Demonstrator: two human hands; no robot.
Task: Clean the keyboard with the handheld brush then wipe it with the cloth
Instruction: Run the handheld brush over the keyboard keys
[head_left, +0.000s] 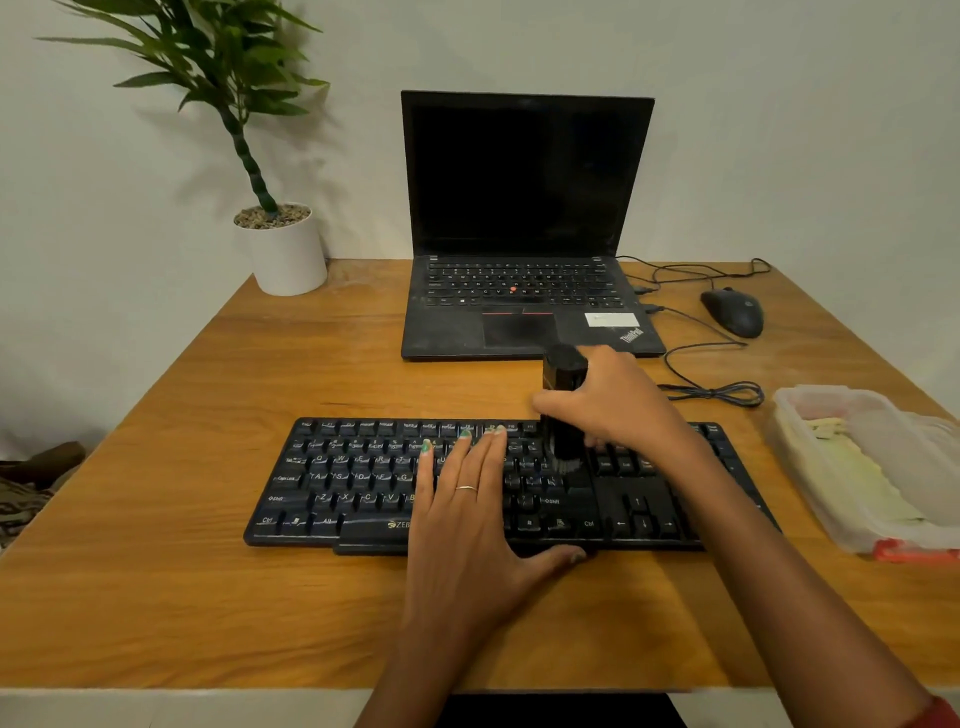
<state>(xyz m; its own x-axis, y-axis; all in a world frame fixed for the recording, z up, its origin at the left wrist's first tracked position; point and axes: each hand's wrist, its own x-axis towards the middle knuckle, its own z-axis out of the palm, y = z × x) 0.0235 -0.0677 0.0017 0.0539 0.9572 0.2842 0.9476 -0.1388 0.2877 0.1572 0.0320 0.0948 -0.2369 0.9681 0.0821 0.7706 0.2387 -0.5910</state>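
The keyboard (363, 483), black, lies across the near middle of a wooden table (156, 597) set against a pale wall (779, 130). The left hand (467, 525) rests flat on its keys, fingers straight, thumb at the front edge. The right hand (613, 405) grips one black handheld brush (563, 410) upright, bristles touching the keys. Behind stand one open laptop (524, 228), one mouse (733, 310) and one potted plant (283, 244). One plastic container (872, 467) holding a pale cloth (852, 452) sits at the right.

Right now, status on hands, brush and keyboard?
Right hand grips brush, bristles down on keyboard. Left hand flat, pressing keys. Cloth not yet used. Nothing obstructing.
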